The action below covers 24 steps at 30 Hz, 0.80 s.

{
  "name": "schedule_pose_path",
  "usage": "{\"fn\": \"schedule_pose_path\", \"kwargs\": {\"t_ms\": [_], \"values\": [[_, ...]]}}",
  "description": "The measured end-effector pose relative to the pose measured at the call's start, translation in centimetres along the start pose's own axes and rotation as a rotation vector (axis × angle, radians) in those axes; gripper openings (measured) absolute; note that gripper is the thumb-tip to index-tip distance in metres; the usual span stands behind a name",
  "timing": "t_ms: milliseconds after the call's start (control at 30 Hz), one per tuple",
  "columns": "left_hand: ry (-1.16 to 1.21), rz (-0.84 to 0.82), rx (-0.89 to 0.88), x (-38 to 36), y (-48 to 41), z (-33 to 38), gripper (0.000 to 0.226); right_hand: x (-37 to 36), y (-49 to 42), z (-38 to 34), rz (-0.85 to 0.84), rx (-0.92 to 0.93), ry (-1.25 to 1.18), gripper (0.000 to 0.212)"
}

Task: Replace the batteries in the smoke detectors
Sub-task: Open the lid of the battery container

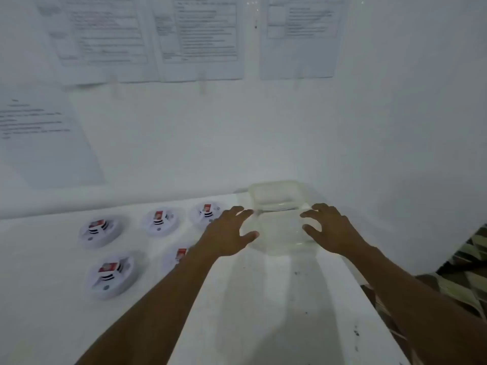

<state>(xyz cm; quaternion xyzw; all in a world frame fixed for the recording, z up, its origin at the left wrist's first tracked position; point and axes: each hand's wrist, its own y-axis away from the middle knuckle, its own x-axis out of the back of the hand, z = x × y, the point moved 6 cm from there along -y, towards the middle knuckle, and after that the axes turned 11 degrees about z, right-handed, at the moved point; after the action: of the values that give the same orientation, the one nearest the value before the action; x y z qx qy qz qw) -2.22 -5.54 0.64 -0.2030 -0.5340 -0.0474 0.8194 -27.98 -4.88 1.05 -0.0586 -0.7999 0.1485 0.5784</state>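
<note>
Five smoke detectors (112,275) lie on their faces to the left of the clear plastic container (274,191), three in a far row and two nearer. The nearest one to the container is half hidden behind the person's left forearm. Each shows what looks like a red-labelled battery (157,216) seated in its back, so from where I stand none seems to have been emptied yet. The person is reaching for the container instead. The left hand (226,233) is at its left side and the right hand (334,230) at its right, fingers on both spread apart and only lightly bent, clamped on nothing. Whether the fingertips already touch the plastic I cannot tell through the blur. I take this as the fetching step: getting hold of the box meant for batteries, new or spent. Next the hands would need to close in on both sides, draw it nearer the detectors and open it if it is lidded. Its walls are see-through, yet I can make out nothing inside; it may be empty. It sits on the white table (263,299) close to the wall (395,127), where printed sheets (200,38) hang above it.
</note>
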Motion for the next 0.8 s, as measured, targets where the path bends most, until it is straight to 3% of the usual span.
{"fn": "schedule_pose_path", "kwargs": {"t_ms": [167, 367, 533, 633, 800], "values": [[0.387, 0.048, 0.159, -2.8, 0.2, 3.1, 0.047, -0.3, 1.0, 2.2, 0.080, -0.102, -0.419, 0.026], [0.606, 0.263, 0.384, -3.2, 2.2, 3.2, 0.018, -1.0, 2.7, 2.4, -0.019, -0.243, -0.680, 0.021], [0.938, 0.247, 0.490, -4.2, 4.0, 3.1, 0.012, -1.3, 4.1, 2.0, -0.103, -0.295, -0.914, 0.023], [0.838, 0.315, 0.475, -4.2, 3.6, 2.9, 0.007, -1.5, 4.0, 1.9, -0.147, -0.327, -1.010, 0.022], [0.761, 0.197, 0.378, -4.2, 3.0, 2.7, 0.025, -2.1, 3.7, 2.0, -0.226, -0.359, -1.087, 0.029]]}}
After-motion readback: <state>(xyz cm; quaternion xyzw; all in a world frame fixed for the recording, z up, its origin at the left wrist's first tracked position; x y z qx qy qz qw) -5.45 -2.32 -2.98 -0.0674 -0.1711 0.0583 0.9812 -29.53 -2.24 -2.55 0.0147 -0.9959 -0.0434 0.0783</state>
